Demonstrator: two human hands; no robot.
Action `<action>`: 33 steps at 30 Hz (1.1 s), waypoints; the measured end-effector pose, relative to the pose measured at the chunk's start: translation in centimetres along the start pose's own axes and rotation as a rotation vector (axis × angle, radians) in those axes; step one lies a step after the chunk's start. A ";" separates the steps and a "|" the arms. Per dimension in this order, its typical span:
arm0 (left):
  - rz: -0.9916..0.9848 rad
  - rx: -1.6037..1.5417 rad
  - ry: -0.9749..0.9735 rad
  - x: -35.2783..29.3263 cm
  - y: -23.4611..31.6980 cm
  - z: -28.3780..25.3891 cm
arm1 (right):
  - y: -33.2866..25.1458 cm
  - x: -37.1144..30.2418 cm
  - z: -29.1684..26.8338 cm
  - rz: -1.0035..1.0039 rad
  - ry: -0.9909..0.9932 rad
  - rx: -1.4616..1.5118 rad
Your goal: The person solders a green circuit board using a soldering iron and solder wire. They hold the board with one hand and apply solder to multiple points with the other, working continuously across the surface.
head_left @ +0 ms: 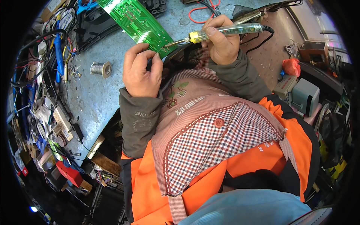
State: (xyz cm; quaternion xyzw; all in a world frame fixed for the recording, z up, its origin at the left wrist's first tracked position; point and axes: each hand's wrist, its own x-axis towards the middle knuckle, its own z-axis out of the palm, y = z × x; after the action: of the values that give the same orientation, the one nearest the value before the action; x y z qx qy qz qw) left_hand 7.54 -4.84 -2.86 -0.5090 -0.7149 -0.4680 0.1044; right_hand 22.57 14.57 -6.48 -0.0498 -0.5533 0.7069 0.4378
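Note:
My right hand [222, 42] is closed around a soldering iron [234, 29] with a clear handle and a yellow collar. Its metal tip points left and comes close to the near end of a green circuit board [144, 28]; whether it touches cannot be made out. My left hand [143, 69] has its fingers bent and closed at the board's near left corner, gripping the edge. What lies under those fingertips is hidden. The board slants away toward the upper left, tracks and solder points facing up.
A solder spool [101, 69] stands on the blue-grey bench [88, 108]. Black plastic housing [99, 28] sits behind. Tools and cables, including a blue-handled tool [59, 52], crowd the left. A red cable [192, 17] lies at the far edge. Boxes and a grey case [305, 96] are on the right.

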 end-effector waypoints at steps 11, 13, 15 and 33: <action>-0.009 -0.004 -0.005 -0.1 0.1 -0.1 | -0.4 0.1 0.0 -0.008 -0.028 -0.028; -0.006 -0.002 -0.004 0.0 0.2 0.0 | -0.2 0.1 -0.1 -0.006 -0.036 -0.028; -0.006 0.002 -0.003 0.0 0.2 -0.1 | -0.2 0.1 -0.1 -0.016 -0.031 -0.033; 0.005 0.006 0.015 0.0 0.2 0.1 | 0.0 0.4 -0.2 -0.043 -0.040 -0.062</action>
State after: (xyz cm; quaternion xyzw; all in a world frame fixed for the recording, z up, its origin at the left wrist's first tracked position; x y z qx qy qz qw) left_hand 7.75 -4.77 -2.82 -0.5070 -0.7141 -0.4695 0.1122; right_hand 22.47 14.93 -6.37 -0.0373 -0.5845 0.6807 0.4401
